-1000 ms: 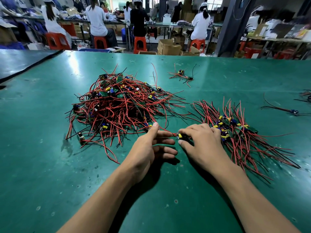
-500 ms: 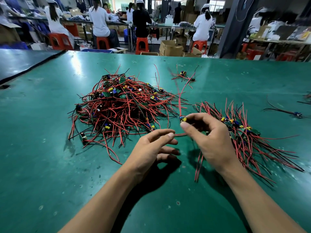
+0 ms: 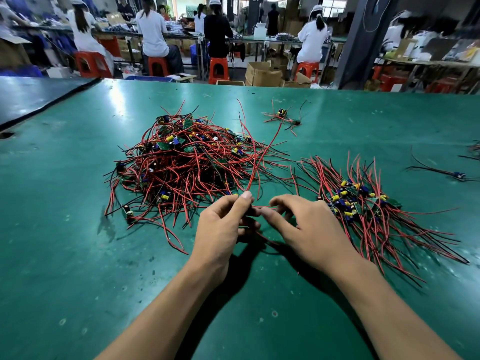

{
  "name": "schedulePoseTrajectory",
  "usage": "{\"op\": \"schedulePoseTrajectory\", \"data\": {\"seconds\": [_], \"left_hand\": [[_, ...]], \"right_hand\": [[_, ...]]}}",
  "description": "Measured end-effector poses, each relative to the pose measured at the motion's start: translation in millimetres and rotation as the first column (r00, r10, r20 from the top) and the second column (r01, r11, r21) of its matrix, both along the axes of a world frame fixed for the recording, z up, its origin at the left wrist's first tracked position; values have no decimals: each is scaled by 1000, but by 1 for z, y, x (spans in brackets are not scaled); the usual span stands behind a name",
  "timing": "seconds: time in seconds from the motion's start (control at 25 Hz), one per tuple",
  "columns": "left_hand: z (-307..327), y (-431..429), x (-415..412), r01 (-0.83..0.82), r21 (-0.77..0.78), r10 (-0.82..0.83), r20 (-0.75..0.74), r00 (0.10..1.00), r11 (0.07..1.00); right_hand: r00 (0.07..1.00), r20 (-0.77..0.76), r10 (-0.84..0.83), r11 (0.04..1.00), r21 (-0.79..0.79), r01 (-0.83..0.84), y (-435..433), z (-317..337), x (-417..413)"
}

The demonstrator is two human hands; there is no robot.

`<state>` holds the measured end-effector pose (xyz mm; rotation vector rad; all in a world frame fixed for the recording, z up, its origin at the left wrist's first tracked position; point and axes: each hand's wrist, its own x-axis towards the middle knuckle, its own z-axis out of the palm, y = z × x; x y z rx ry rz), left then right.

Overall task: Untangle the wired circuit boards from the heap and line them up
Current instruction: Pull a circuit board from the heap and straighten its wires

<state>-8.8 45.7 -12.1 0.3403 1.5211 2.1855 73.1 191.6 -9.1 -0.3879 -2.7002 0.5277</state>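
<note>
A tangled heap (image 3: 187,162) of small circuit boards with red and black wires lies at the table's middle. To its right, a row of lined-up boards (image 3: 363,203) lies with wires fanned toward me. My left hand (image 3: 223,227) pinches one wired board between thumb and fingers at the heap's near edge; the board is mostly hidden, and its red wires (image 3: 253,162) rise up over the heap. My right hand (image 3: 309,229) sits just right of it, thumb and index curled round a red wire running from that board.
The green table (image 3: 78,255) spreads around me. A small stray wired board (image 3: 281,113) lies beyond the heap, and another one (image 3: 458,174) at the far right. Seated people work at benches past the table's far edge.
The board was lifted from the heap's edge by my right hand, then passed to my left hand. My right hand now holds only a wire of it.
</note>
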Motion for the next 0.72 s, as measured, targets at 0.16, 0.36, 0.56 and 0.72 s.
{"op": "schedulePoseTrajectory", "data": {"seconds": [0.16,0.36,0.56,0.72], "left_hand": [[2,-1,-1,-16,-27,16,17,1000,999],[3,-3,0,23,-40,-22,28,999,999],[5,-6,0,100,-13,-99,44,994,995],[4,-7,-1,199,-11,-198,55,979,980]], "right_hand": [[983,17,-182,980,88,179,11,1,0],[954,52,-297,953,72,293,14,1,1],[968,-87,-237,970,-70,231,10,1,-2],[977,-201,-74,868,-495,-36,-1,7,-4]]}}
